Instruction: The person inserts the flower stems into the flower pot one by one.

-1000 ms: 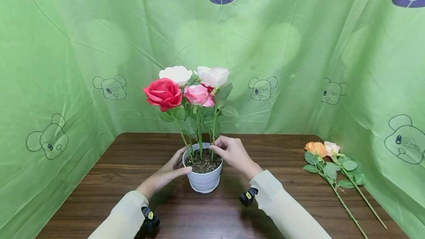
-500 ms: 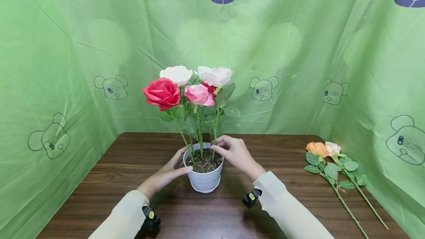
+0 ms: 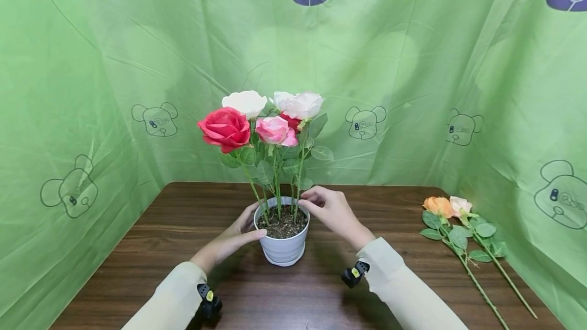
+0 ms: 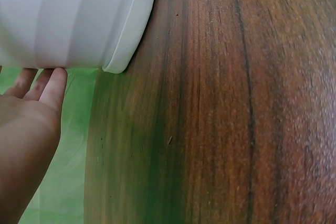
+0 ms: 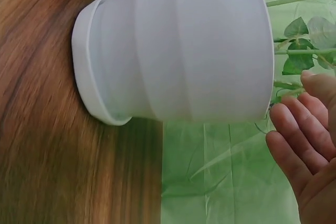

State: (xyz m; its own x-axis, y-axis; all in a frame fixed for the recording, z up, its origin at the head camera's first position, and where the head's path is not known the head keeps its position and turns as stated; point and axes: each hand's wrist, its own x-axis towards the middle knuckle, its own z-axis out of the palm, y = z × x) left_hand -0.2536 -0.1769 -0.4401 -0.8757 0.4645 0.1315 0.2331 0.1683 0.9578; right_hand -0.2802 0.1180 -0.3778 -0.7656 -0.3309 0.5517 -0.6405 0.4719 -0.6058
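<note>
Closest to the viewer, two pale sleeves [image 3: 167,297] are reaching in, each with a black camera [image 3: 353,275] at the wrist. The left hand [image 3: 229,241] is gripping the pot [image 3: 283,249] from its left side, thumb lying over the near rim and fingers pressing the outer wall. The right hand [image 3: 332,213] is hovering just beside the right rim, fingers bent, the thumb parted from them and visibly pinching nothing; whether it is touching the nearest stem, one cannot tell.

The pot is standing upright in its saucer [image 5: 81,61], between the hands. Should the left thumb be pressing hard on the rim, the pot could tip or slide. Inside, stems are rising from dark soil [image 3: 282,229]; how deep they are sitting is hidden, and if the soil is loose, large heads could be pulling them askew.

Above, a red rose [image 3: 224,130] is leaning left beside a pink rose [image 3: 273,130]. Behind, a pale rose [image 3: 306,106] is tilting right over the right hand; a finger catching its leaves could be dragging that stem loose.

Well apart on the right, an orange rose [image 3: 437,207] and a peach rose [image 3: 460,205] are lying on the surface [image 3: 183,228]. Farthest back, a green curtain [image 3: 293,45] is hanging.
</note>
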